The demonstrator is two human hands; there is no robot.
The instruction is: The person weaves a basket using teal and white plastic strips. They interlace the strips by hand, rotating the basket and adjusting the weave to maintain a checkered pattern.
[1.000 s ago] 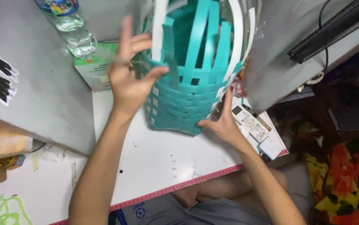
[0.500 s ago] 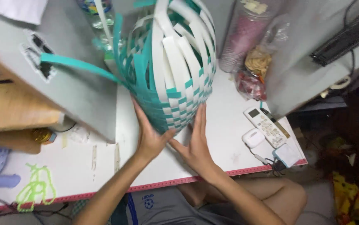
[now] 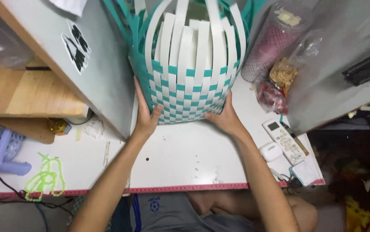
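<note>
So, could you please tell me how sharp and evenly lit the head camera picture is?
Head view: the woven basket and both hands, left hand and right hand, are sharp; the white table is bright and evenly lit; the right edge falls into dark shadow; straight edges bow slightly toward the frame borders.

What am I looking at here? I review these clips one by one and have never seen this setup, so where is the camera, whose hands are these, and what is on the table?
There is no machine: a person works with bare hands, and the one camera sits on their head, looking down. The left hand and right hand press against the two lower sides of a half-woven basket of teal and white strips, whose loose strip ends stand up. It rests on a white table with a red edge. To the right lie a white remote control, a small white case and clear bags of snacks. At left lies a green cord.
</note>
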